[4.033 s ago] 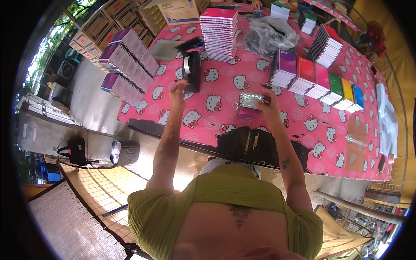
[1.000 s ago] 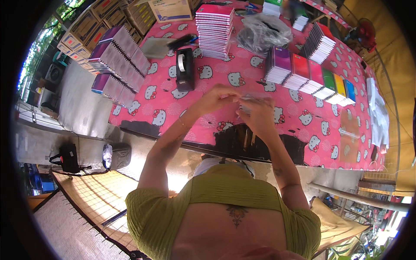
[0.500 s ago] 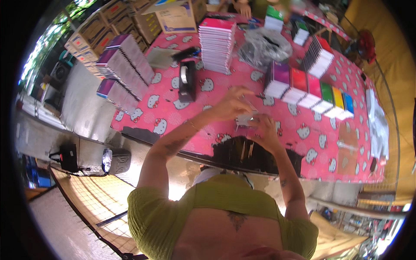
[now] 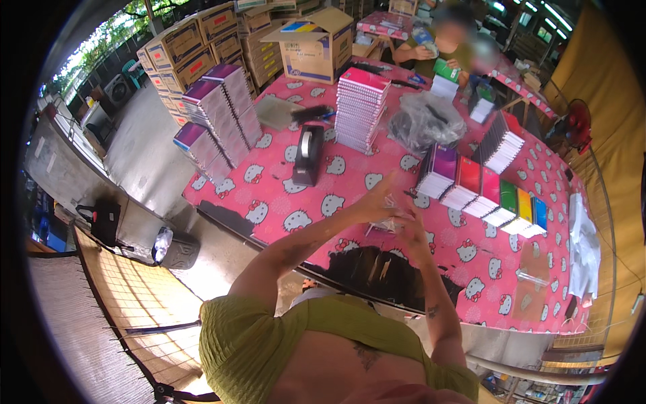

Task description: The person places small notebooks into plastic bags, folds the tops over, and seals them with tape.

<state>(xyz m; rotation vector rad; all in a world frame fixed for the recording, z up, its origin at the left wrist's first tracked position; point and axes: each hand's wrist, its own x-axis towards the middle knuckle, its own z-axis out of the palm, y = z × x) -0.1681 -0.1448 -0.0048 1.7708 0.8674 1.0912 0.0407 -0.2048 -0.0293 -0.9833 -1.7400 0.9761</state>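
Observation:
Over the near middle of the table, my left hand (image 4: 378, 203) and my right hand (image 4: 413, 234) come close together. A piece of clear plastic (image 4: 386, 222) shows between them, pinched by the fingers; its exact shape is blurred. The fingertips of both hands are smeared and partly hidden. Beyond my left hand stands a black tape dispenser (image 4: 307, 156) with a roll in it. To the right of my hands runs a row of spiral notebook stacks, with purple (image 4: 439, 168), red, pink, green, yellow and blue covers.
A tall red-topped notebook stack (image 4: 362, 108) and a crumpled plastic bag (image 4: 431, 124) stand farther back. Purple notebook stacks (image 4: 222, 121) line the left edge, near cardboard boxes (image 4: 182, 50). Across the table, a person (image 4: 437, 57) handles items by a green-topped stack (image 4: 444, 79).
My view has tilted up, so more of the far side shows and the table sits lower in the picture. Both hands stay together at the plastic, with the fingers shifted.

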